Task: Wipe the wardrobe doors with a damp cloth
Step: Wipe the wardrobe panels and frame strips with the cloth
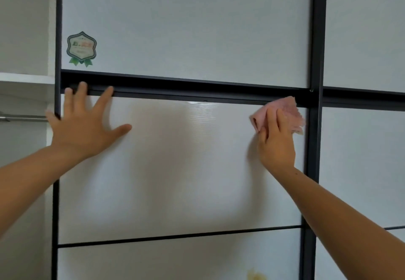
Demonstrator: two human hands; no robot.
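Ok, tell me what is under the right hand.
A pink cloth lies under the right hand, against the wardrobe door panel near its top right corner. The cloth's middle and the panel surface behind it are covered and cannot be seen.

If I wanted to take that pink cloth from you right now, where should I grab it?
Pinch the loose ruffled edge of the pink cloth sticking out past the right hand, coming from the right. The fingers press its middle flat against the door, so probably only that free edge lifts away.
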